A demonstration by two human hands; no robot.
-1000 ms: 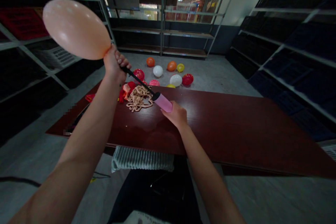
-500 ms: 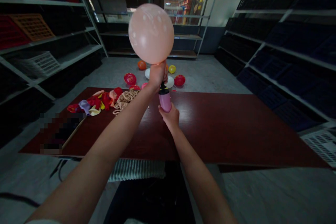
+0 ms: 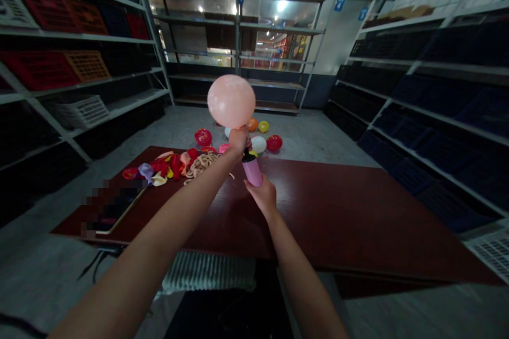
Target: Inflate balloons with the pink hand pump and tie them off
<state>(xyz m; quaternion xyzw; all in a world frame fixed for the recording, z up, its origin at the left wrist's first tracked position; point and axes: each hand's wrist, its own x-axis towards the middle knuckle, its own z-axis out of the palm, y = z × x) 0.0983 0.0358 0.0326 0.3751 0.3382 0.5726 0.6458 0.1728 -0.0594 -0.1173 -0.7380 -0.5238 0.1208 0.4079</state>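
An inflated pale pink balloon point(image 3: 231, 101) stands upright above my left hand point(image 3: 238, 140), whose fingers are wrapped round its neck at the black tip of the pump. Below it, the pink hand pump point(image 3: 253, 171) leans slightly, its lower end gripped by my right hand point(image 3: 264, 193). Left of my forearm, flat balloons point(image 3: 175, 164) in red, yellow, purple and pink lie in a pile on the dark red table point(image 3: 338, 206). Beside them is a heap of beige twisted strands point(image 3: 202, 164).
A dark flat tray-like object point(image 3: 119, 209), partly pixelated, lies at the table's left. Several inflated balloons rest on the floor point(image 3: 306, 143) beyond the table, among them a red one point(image 3: 274, 143). Shelves with crates point(image 3: 43, 69) stand on both sides.
The view has tilted up, showing more of the shelves. The balloon sits lower in the picture and looks smaller. Both hands keep hold of the balloon neck and pump.
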